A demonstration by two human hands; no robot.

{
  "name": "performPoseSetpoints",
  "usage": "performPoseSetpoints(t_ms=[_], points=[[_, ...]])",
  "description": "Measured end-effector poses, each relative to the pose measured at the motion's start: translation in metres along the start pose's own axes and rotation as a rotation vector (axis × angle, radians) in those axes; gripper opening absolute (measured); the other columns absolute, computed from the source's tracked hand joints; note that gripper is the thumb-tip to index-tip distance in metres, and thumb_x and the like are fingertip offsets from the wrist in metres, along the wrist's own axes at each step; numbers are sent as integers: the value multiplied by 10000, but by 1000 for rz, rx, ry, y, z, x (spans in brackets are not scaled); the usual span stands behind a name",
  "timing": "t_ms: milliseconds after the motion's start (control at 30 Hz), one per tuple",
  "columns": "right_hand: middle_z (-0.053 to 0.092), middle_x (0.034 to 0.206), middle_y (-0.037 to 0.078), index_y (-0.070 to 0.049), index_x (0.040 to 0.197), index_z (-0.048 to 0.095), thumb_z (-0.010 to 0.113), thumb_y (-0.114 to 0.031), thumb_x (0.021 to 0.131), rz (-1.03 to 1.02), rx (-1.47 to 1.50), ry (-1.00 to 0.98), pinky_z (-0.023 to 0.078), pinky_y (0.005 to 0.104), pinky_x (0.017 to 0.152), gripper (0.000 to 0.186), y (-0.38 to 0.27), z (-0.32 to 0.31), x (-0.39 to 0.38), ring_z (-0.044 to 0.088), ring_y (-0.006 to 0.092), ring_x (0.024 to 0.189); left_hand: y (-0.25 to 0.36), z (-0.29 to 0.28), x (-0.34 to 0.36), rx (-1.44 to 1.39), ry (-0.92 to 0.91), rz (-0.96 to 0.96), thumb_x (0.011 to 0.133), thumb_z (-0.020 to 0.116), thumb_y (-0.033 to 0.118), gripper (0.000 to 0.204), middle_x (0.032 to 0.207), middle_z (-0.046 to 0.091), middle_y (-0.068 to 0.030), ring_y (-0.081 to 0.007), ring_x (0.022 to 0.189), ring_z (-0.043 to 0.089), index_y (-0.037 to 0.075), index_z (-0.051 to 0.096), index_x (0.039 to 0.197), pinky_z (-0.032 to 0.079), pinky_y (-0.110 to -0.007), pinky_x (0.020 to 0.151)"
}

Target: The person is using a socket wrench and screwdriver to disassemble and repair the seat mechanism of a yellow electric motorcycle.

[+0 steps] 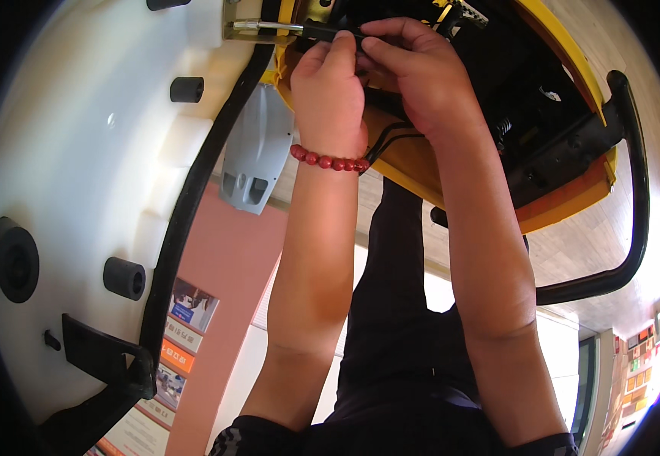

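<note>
A slim rod (278,26) with a bright metal shaft, a thicker silver end and a black body lies nearly level at the top. Its silver end sits at a metal bracket (240,32) on the white panel; whether it is fastened there I cannot tell. My left hand (331,85) is closed around the black body, thumb on top. Close beside it, my right hand (420,64) pinches near the other end of that black part; its lower fingers are partly hidden. I cannot make out whether the rod is a driver or a strut. A red bead bracelet (330,162) circles my left wrist.
At left, the raised white panel (79,152) carries black rubber stops (186,90) and a black edge strip. Beneath my hands, a yellow body (402,171) surrounds a dark cavity with cables. A curved black bar (637,190) projects at right. A grey shell (258,148) stands behind.
</note>
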State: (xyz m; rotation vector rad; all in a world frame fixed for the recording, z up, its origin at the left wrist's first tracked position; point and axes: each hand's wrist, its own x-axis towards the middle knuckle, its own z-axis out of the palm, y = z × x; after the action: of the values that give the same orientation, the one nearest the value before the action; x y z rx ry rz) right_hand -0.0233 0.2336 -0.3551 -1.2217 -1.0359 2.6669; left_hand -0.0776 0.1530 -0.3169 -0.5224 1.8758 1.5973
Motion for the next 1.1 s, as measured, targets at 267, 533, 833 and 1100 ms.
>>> performPoseSetpoints(t_ms=[267,533,833,1100], points=[[656,1007,93,9,1153,589,651,-110,862,-150,-104,33,472,243,835,320,3,5,-10,617,131,922,-3,4,4,-60,3,21,929,580,193,173,788,625,-23,-116,669,561,23,613,926,427,-245,598],[660,798,80,24,1008,622,598,-245,915,224,-119,35,481,245,617,286,-2,5,-2,620,132,642,1,-4,-3,-58,-29,-14,931,547,163,173,784,620,-71,-143,659,580,2,610,941,434,-274,581],[671,877,115,47,1148,558,670,-85,840,-9,6,-51,507,243,695,353,-2,2,-1,647,153,715,-5,-5,7,-57,-17,46,935,527,143,197,809,631,-93,-169,669,612,-32,594,996,508,-276,610],[659,979,120,49,1135,581,654,-195,868,54,11,-90,526,267,770,369,0,-9,-4,658,174,834,-14,-11,0,-70,-110,94,957,497,135,205,855,636,-106,-183,739,628,-46,580,1005,525,-298,677]])
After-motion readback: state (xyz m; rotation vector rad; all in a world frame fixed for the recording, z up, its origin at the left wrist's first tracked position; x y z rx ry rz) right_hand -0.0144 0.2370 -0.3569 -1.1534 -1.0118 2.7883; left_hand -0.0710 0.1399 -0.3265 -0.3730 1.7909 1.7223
